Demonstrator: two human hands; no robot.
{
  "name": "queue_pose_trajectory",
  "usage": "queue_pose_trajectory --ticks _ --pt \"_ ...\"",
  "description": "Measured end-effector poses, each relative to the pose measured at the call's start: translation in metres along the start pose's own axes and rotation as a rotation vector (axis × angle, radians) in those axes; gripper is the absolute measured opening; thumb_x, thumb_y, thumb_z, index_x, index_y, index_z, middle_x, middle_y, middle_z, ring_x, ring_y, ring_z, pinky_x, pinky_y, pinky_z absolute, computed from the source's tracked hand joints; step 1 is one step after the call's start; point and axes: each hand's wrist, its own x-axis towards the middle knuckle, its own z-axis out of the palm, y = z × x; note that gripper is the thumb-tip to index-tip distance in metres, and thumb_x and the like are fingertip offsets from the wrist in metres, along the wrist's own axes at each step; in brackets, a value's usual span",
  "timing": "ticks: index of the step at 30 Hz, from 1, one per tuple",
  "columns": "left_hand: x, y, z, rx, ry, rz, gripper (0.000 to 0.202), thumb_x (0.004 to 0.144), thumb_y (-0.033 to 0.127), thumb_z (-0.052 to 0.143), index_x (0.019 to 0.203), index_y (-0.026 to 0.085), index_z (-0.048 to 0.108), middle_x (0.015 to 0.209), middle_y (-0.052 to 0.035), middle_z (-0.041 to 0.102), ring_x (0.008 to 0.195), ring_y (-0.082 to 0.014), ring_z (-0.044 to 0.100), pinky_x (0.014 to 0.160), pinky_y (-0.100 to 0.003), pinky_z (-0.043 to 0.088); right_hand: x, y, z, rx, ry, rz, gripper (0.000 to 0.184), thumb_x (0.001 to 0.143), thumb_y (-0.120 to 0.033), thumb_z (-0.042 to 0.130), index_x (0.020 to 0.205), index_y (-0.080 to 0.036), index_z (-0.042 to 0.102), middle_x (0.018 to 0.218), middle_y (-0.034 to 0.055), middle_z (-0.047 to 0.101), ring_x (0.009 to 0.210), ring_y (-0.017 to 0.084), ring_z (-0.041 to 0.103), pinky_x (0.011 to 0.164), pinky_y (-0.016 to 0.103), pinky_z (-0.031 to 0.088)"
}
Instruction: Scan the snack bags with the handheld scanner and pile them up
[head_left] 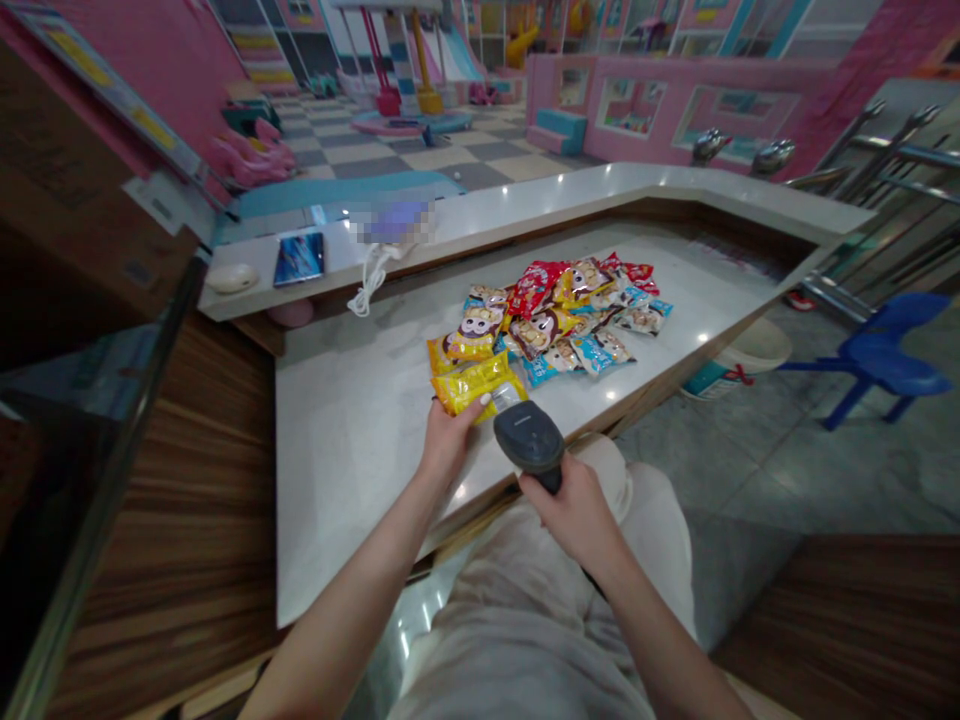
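My left hand (448, 432) grips a yellow snack bag (477, 382) by its near edge, thumb on top, over the white desk top. In my right hand (576, 505) is a dark barcode scanner (529, 437), held by its handle with the head pointing toward the yellow bag. Just beyond lies a heap of snack bags: another yellow bag (474, 332) with a cartoon face, red bags (535, 286), and blue-and-white bags (601, 351). The bags overlap, so parts of the lower ones are hidden.
A raised white ledge (525, 205) runs along the desk's far side, bearing a phone (299, 258), a white mouse (232, 278) and a white cable (369, 282). At right are a bucket (750, 355) and a blue chair (892, 350). A wooden panel (187, 500) borders the left.
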Motion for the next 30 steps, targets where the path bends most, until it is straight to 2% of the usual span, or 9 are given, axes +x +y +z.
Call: queue_pose_trajectory --ticks 8,13,15,18,20,23,26,28,30 --pt "-0.001 0.003 0.002 -0.049 0.088 -0.068 0.052 0.069 0.030 0.084 0.114 0.017 0.063 0.122 -0.0121 0.070 0.108 -0.0263 0.069 0.099 -0.041 0.053 -0.008 0.005 0.000 0.046 0.009 0.009 0.017 0.082 -0.026 0.062 0.093 -0.016 0.070 0.060 0.0024 0.069 0.062 0.023 0.070 0.051 0.024 0.046" --pt "0.009 0.029 -0.023 -0.015 0.250 -0.050 0.033 0.085 0.035 0.063 0.113 0.019 0.062 0.129 -0.0113 0.066 0.117 -0.0261 0.064 0.097 -0.041 0.054 -0.016 0.011 -0.009 0.044 0.020 0.021 0.012 0.083 -0.028 0.062 0.085 -0.017 0.067 0.057 0.0014 0.067 0.059 0.023 0.068 0.050 0.024 0.046" --pt "0.015 0.047 -0.047 0.161 0.325 0.162 0.037 0.087 0.036 0.062 0.119 0.019 0.060 0.130 -0.0112 0.065 0.118 -0.0253 0.062 0.101 -0.042 0.051 -0.018 0.013 -0.013 0.044 0.029 0.025 0.013 0.084 -0.030 0.063 0.084 -0.017 0.067 0.055 0.0008 0.065 0.057 0.023 0.067 0.049 0.025 0.046" --pt "0.024 0.072 -0.091 0.745 0.446 0.552 0.047 0.089 0.033 0.062 0.133 0.018 0.055 0.135 -0.0125 0.059 0.124 -0.0275 0.056 0.111 -0.046 0.041 -0.019 0.014 -0.016 0.051 0.039 0.033 0.016 0.084 -0.031 0.063 0.085 -0.017 0.069 0.052 0.0000 0.063 0.055 0.022 0.066 0.047 0.025 0.046" --pt "0.029 0.082 -0.119 1.130 0.468 0.585 0.049 0.088 0.028 0.061 0.136 0.016 0.054 0.138 -0.0150 0.056 0.130 -0.0329 0.050 0.114 -0.053 0.034 -0.019 0.014 -0.017 0.056 0.041 0.038 0.017 0.084 -0.031 0.063 0.087 -0.016 0.070 0.052 -0.0001 0.063 0.054 0.022 0.066 0.047 0.025 0.046" --pt "0.035 0.085 -0.144 1.456 0.364 0.414 0.057 0.079 0.035 0.073 0.128 0.010 0.058 0.139 -0.0224 0.054 0.133 -0.0446 0.045 0.114 -0.066 0.022 -0.020 0.015 -0.016 0.067 0.038 0.042 0.018 0.083 -0.031 0.063 0.088 -0.016 0.071 0.052 0.0001 0.063 0.055 0.023 0.067 0.047 0.026 0.047" --pt "0.040 0.079 -0.139 1.505 0.300 0.391 0.079 0.067 0.048 0.083 0.129 0.008 0.056 0.149 -0.0275 0.044 0.140 -0.0514 0.032 0.115 -0.070 0.011 -0.021 0.017 -0.016 0.076 0.038 0.052 0.018 0.083 -0.031 0.064 0.088 -0.016 0.071 0.051 -0.0002 0.063 0.055 0.023 0.068 0.049 0.027 0.049" --pt "0.044 0.074 -0.120 1.466 0.274 0.448 0.080 0.071 0.050 0.080 0.135 0.009 0.052 0.153 -0.0275 0.038 0.144 -0.0493 0.028 0.117 -0.067 0.012 -0.022 0.019 -0.016 0.083 0.042 0.056 0.017 0.084 -0.031 0.064 0.088 -0.016 0.071 0.050 -0.0002 0.062 0.055 0.024 0.067 0.049 0.027 0.049" --pt "0.050 0.066 -0.093 1.397 0.142 0.494 0.076 0.080 0.045 0.073 0.142 0.011 0.046 0.155 -0.0252 0.037 0.145 -0.0436 0.031 0.119 -0.060 0.020 -0.023 0.021 -0.016 0.089 0.044 0.057 0.017 0.084 -0.031 0.064 0.088 -0.016 0.071 0.051 -0.0001 0.063 0.055 0.024 0.067 0.049 0.027 0.048"
